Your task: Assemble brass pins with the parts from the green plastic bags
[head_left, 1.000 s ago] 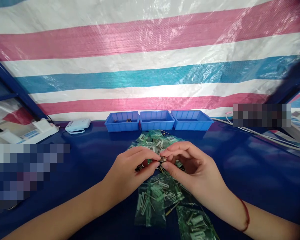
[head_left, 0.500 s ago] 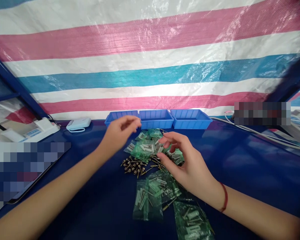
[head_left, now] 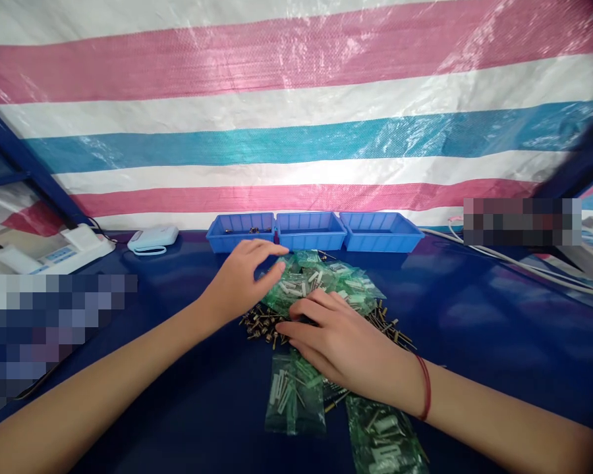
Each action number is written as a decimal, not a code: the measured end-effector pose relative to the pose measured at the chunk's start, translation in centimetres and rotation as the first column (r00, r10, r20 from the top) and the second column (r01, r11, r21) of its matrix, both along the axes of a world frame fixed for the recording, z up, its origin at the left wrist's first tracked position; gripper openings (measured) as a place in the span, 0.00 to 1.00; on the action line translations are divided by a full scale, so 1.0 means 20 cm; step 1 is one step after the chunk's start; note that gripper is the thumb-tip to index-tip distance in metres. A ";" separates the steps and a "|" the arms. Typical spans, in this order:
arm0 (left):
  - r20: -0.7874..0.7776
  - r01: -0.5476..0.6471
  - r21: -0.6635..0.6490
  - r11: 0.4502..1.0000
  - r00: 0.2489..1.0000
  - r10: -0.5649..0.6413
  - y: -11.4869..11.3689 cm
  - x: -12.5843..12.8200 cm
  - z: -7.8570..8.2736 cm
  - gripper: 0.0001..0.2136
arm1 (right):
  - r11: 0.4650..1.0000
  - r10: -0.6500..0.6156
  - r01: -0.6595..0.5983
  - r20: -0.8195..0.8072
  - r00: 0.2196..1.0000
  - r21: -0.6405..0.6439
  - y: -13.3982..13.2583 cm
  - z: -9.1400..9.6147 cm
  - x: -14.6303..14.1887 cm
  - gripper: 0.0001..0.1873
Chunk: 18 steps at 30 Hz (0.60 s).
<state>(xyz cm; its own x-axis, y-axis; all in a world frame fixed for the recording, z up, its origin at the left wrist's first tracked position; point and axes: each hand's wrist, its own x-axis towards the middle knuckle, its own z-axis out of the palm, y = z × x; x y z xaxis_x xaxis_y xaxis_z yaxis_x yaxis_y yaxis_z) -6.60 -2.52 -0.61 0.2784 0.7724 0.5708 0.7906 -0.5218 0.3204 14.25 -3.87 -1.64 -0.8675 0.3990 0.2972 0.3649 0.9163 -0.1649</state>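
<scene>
My left hand [head_left: 250, 276] is open, thumb and fingers apart, at the left edge of a heap of green-tinted clear plastic bags [head_left: 296, 283] holding pale plugs and metal pins. Palm down, my right hand [head_left: 338, 339] reaches over the heap's near side, fingers slightly spread. Its fingertips meet a pile of small brass-coloured metal pieces with stems [head_left: 259, 322]; nothing shows between them. More long thin pins [head_left: 388, 326] lie right of that hand. Nearer me are a flat bag of plugs and pins [head_left: 294, 401] and another green bag [head_left: 388, 438].
Three blue bins stand in a row at the back: the left bin [head_left: 242, 245] with a few small metal pieces, the middle bin [head_left: 311, 242] and the right bin [head_left: 383, 243]. A pale blue device [head_left: 153, 240], a power strip [head_left: 79, 247] and cables [head_left: 504, 260] lie around the blue table.
My right hand has moved down and left onto the metal pieces. My left hand has come nearer me and slightly right, away from the left bin, where small pieces now show.
</scene>
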 end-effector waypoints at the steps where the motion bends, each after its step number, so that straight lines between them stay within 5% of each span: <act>1: 0.008 0.019 -0.027 0.999 1.000 -0.019 -0.03 0.01 -0.01 0.10 | 1.000 -0.010 0.010 -0.002 1.000 -0.009 0.00 0.00 0.00 0.13; 11: 0.047 0.119 -0.144 0.982 0.992 -0.114 -0.14 0.04 -0.01 0.09 | 0.990 -0.079 0.081 0.027 0.997 -0.116 0.01 -0.01 0.01 0.07; 18: 0.107 0.152 -0.176 0.973 0.985 -0.134 -0.17 0.07 -0.02 0.09 | 0.979 -0.109 0.079 -0.159 0.981 -0.187 0.00 -0.02 0.02 0.03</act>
<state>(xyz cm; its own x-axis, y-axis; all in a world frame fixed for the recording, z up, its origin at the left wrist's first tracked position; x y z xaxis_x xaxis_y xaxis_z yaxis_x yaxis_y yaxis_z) -5.13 -5.96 -1.08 0.3457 0.8219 0.4528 0.6739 -0.5532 0.4897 14.69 -3.86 -2.05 -0.7676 0.5362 0.3511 0.4013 0.8292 -0.3891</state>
